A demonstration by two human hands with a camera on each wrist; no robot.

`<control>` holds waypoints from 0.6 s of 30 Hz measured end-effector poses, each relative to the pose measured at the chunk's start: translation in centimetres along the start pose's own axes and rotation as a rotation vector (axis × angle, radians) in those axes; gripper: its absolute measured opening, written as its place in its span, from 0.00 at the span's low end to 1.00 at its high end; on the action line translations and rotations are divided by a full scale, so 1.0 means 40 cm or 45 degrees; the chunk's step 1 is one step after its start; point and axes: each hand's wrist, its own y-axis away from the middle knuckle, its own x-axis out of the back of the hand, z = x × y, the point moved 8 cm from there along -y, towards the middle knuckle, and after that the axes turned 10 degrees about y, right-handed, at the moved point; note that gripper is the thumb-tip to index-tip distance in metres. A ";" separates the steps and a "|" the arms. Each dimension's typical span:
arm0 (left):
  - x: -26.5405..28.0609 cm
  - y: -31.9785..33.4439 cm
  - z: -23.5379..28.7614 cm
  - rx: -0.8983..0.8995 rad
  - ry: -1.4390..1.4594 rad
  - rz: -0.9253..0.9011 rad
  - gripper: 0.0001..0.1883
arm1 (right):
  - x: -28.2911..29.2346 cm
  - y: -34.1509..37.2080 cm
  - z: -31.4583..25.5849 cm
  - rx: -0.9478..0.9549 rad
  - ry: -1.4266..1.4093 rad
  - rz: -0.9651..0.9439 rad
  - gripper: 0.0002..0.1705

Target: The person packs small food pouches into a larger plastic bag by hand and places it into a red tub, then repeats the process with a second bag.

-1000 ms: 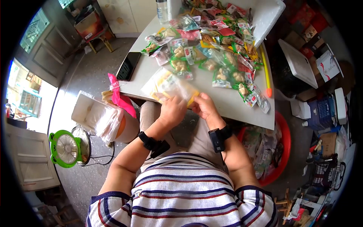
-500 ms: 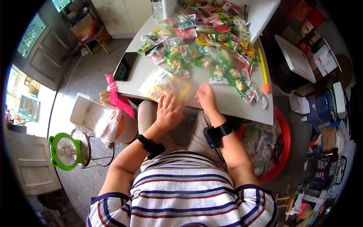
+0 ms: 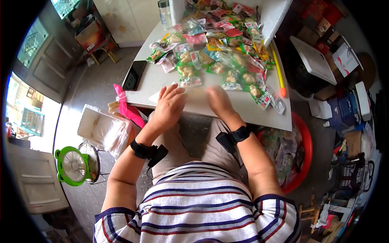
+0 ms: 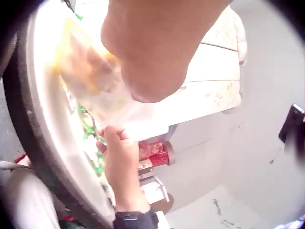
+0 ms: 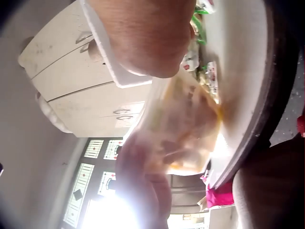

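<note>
1. My feeds centre on a thin, translucent plastic pouch with yellow-orange print (image 5: 186, 129), which stands raised between the person's two hands, just above the near edge of the white worktop (image 3: 156, 79).
2. I see the right hand (image 3: 221, 101) at one side of the pouch; in the left wrist view its thumb and forefinger are bent together, pinching the plastic near a corner.
3. I have the left hand (image 3: 168, 106) at the pouch's other side, its fingers reaching forward and slightly spread in the head view. Blur covers the contact, so I cannot tell whether they pinch the plastic.
4. Beyond both hands, I get a broad heap of small, clear food packets with green, red and yellow printing (image 3: 231, 77), reaching back to a white foam box (image 3: 275, 20).
5. Left of the heap I make out a flat black phone (image 3: 134, 75); along the worktop's right side lies a yellow stick with an orange tip (image 3: 277, 69).
6. Below the right edge, I see a round red plastic basin (image 3: 308, 150) holding more packets.
</note>
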 end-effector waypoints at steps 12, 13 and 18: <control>0.046 -0.028 0.063 0.504 1.478 -0.215 0.14 | 0.272 -0.045 -0.067 -0.319 -0.598 -0.381 0.05; 0.026 -0.023 0.059 0.524 1.493 -0.235 0.14 | 0.268 -0.035 -0.062 -0.335 -0.567 -0.408 0.05; -0.040 0.004 0.057 0.634 1.641 -0.309 0.15 | 0.264 0.013 -0.034 -0.525 -0.876 -0.360 0.06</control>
